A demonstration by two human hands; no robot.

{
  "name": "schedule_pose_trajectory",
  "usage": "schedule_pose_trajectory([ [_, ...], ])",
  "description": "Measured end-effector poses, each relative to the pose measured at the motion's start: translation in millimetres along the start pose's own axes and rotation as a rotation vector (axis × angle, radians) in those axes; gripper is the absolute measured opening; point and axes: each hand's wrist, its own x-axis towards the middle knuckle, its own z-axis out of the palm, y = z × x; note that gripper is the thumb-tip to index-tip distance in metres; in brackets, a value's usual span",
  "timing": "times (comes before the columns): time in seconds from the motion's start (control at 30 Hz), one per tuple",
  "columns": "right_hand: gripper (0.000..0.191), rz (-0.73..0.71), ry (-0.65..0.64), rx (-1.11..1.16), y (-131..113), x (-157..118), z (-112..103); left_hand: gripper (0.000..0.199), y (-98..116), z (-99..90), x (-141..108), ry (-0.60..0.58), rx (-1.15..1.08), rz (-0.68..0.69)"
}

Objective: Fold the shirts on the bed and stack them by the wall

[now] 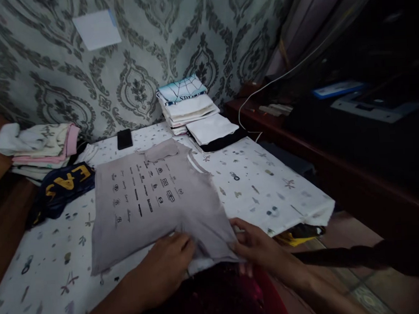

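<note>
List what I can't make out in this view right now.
Head view, all items:
Left hand: fingertips hidden by its own knuckles.
Grey T-shirt: smallest print, too small and blurred.
Navy garment: any further lettering, hidden by folds.
Dark table at right: smaller items lost in shadow.
Left forearm: cut off by the bottom edge.

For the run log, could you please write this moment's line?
left hand: at near edge of grey shirt | right hand: holding its near sleeve | shirt: print up on patterned cloth
</note>
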Motion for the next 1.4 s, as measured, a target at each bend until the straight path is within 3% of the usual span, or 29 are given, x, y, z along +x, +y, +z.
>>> schedule_pose_trajectory([
  [0.13,0.022,-0.240,0.196,-0.584,-19,7,-17,0.009,-14,-30.8,0,-0.057,-0.183,0.028],
  [0.23,0.027,-0.487,0.280,-0.752,-42,36,-7,0.015,-34,-41.9,17,0.076,-0.316,-0.042],
  [0.37,0.046,-0.693,0.156,-0.968,-56,99,26,0.033,-74,-25.3,45,0.353,-0.250,-0.184],
  [0.43,0.053,-0.741,0.114,-1.118,-52,125,31,0.044,-101,-12.3,47,0.347,-0.141,-0.230],
  [0.53,0.054,-0.740,0.158,-1.276,-44,147,12,0.055,-146,-2.8,28,0.294,0.011,-0.335],
  [0.63,0.051,-0.684,0.359,-1.347,-45,154,-16,0.057,-181,-8.9,9,0.310,0.104,-0.487],
  [0.7,0.043,-0.717,0.440,-1.379,-54,159,-22,0.056,-193,-17.2,12,0.309,0.124,-0.505],
  [0.87,0.025,-0.950,0.287,-1.339,-86,190,8,0.052,-199,-32.5,71,0.208,0.083,-0.230],
  [0.97,0.023,-0.985,0.249,-1.287,-91,210,22,0.052,-220,-41.9,109,0.150,0.091,-0.152],
  [1.07,0.028,-1.025,0.277,-1.248,-83,221,20,0.049,-259,-62.2,138,0.139,0.165,-0.186],
  [1.2,0.031,-1.027,0.269,-1.231,-73,220,14,0.048,-302,-87.6,160,0.223,0.220,-0.387],
  [1.3,0.032,-1.006,0.254,-1.217,-77,219,14,0.049,-303,-79.9,160,0.268,0.181,-0.436],
  [1.4,0.030,-0.943,0.213,-1.231,-93,233,19,0.050,-283,-52.2,149,0.297,0.162,-0.357],
])
